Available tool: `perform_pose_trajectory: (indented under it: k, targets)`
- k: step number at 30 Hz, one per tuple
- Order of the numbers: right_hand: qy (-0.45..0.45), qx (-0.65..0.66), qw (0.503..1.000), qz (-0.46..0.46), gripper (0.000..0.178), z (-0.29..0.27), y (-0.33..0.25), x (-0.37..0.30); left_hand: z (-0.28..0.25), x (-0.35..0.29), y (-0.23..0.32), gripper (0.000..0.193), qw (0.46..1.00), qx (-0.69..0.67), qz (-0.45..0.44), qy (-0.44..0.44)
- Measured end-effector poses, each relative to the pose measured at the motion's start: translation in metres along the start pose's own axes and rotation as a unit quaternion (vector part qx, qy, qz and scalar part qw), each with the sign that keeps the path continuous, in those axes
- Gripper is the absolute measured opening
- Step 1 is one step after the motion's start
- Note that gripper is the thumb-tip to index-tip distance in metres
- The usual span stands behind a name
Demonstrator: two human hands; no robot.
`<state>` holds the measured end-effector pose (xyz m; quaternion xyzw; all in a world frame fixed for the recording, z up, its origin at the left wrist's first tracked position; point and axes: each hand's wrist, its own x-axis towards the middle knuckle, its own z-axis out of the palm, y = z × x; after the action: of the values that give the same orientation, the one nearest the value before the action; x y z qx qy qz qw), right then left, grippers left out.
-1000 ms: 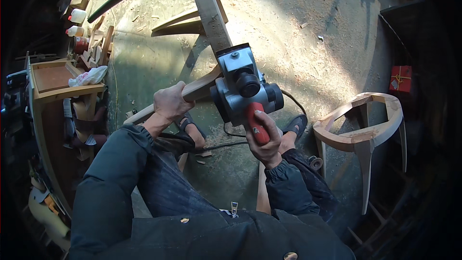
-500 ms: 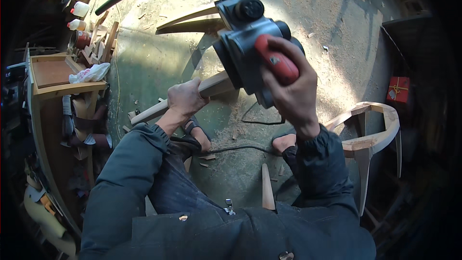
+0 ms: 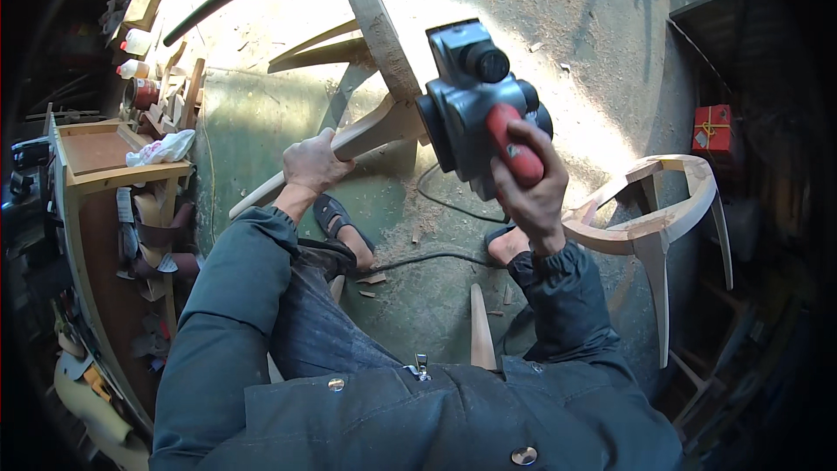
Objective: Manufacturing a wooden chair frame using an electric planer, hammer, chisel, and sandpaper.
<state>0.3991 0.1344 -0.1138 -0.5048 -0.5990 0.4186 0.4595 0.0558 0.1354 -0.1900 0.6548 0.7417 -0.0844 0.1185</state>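
Pale curved wooden chair part sits gripped in my left hand, its long axis running from lower left up toward the joint. My right hand clutches the grey electric planer with red handle, lifted off the wood; shavings litter the floor, so I judge planing partly done.

— What's the tool?
— A grey electric planer with a red handle, lifted off the wood and tilted, its black cord trailing to the floor.
— And the wood?
— A pale curved wooden piece, slanting up from lower left, joined to a long straight board.
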Motion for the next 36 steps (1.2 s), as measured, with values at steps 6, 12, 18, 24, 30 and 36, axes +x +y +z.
perform_pose_trajectory:
  k: [6,12,18,24,30,36]
  targets:
    - [-0.015,0.021,0.999,-0.038,0.044,0.024,0.053,-0.057,0.013,0.005,-0.001,0.042,1.000,0.004,-0.004,-0.006]
    - [-0.054,0.020,0.996,-0.067,0.049,0.047,0.085,-0.074,0.015,0.004,-0.002,0.036,0.999,-0.009,0.025,0.034]
    - [-0.052,0.013,0.995,-0.085,0.055,0.063,0.046,-0.021,0.016,0.005,-0.005,0.035,0.996,-0.061,0.037,0.048]
    - [-0.039,-0.007,0.998,-0.049,0.052,0.085,-0.018,0.057,0.009,0.018,-0.011,0.033,0.995,-0.088,0.026,0.047]
    - [-0.091,-0.053,0.992,-0.066,0.047,0.124,-0.065,0.154,0.001,0.019,-0.020,0.034,0.993,-0.112,0.011,0.028]
    - [-0.089,-0.004,0.996,-0.010,0.046,0.161,-0.123,0.266,0.004,0.022,-0.014,0.038,0.993,-0.116,0.012,-0.011]
